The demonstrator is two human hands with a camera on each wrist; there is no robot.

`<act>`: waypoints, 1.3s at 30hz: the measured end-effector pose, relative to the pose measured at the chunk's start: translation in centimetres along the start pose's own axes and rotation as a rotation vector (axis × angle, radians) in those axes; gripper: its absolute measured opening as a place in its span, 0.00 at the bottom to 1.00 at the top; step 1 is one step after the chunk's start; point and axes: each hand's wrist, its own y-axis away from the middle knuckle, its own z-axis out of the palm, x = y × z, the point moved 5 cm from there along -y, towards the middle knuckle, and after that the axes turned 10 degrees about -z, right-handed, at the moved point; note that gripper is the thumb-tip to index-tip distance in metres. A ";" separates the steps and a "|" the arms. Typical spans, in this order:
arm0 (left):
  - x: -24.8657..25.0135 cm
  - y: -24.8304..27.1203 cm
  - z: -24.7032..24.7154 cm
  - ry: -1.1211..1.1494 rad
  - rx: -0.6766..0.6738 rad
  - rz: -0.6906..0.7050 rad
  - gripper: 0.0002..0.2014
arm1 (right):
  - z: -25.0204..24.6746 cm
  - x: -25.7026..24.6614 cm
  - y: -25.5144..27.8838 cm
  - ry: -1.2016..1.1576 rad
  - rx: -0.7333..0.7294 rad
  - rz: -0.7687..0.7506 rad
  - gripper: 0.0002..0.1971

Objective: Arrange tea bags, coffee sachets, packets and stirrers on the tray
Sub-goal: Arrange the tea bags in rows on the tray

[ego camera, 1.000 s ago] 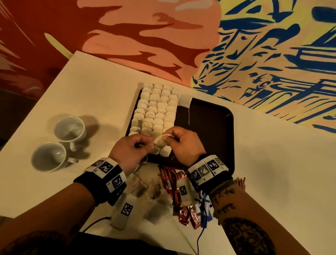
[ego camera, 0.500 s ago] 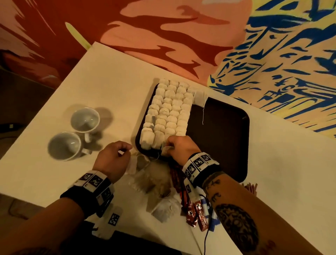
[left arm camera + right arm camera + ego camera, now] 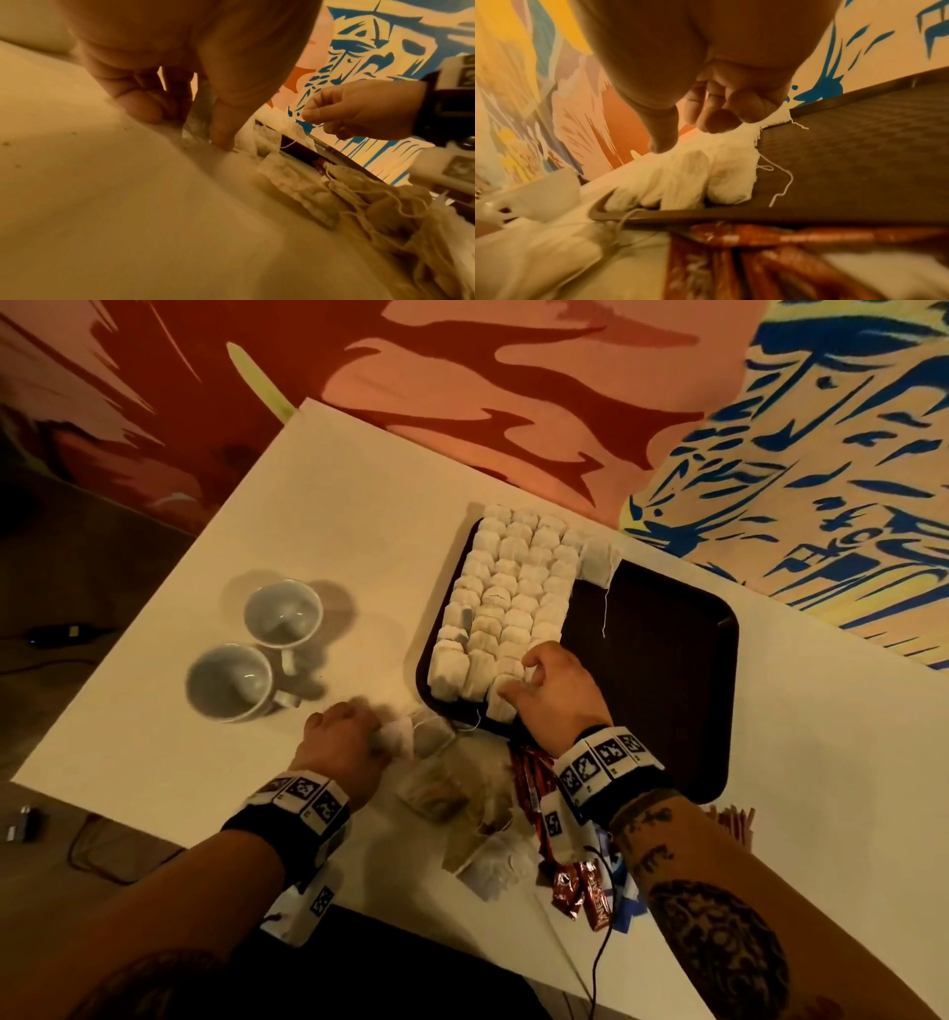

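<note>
A dark tray lies on the white table, its left part filled with rows of white tea bags. My right hand is at the near end of those rows. In the right wrist view its thumb and fingers stand apart over the last tea bags and touch them. My left hand is down on the table left of the tray's near corner and pinches a loose tea bag, seen between thumb and fingers as a tea bag.
A heap of loose tea bags lies in front of the tray, with red coffee sachets, blue packets and red stirrers near my right forearm. Two white cups stand left. The tray's right half is bare.
My right hand set its tea bag down at the near end of the rows. My left hand left the tray, dropped to the table and took a loose tea bag.
</note>
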 end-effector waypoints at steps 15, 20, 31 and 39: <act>-0.1 2.2 -0.4 0.888 -0.140 -0.174 0.03 | 9.0 -7.0 4.4 0.558 -0.480 -0.359 0.15; 0.3 3.2 0.5 0.896 -0.169 -0.186 0.10 | 7.6 -6.7 4.4 0.164 -0.471 -0.227 0.08; 4.0 1.0 1.7 0.278 -0.044 0.067 0.28 | 2.2 -2.7 4.6 -0.338 -0.143 0.003 0.10; 4.5 2.2 0.5 0.199 -0.057 0.185 0.11 | 0.9 -1.4 5.8 -0.525 -0.077 0.041 0.14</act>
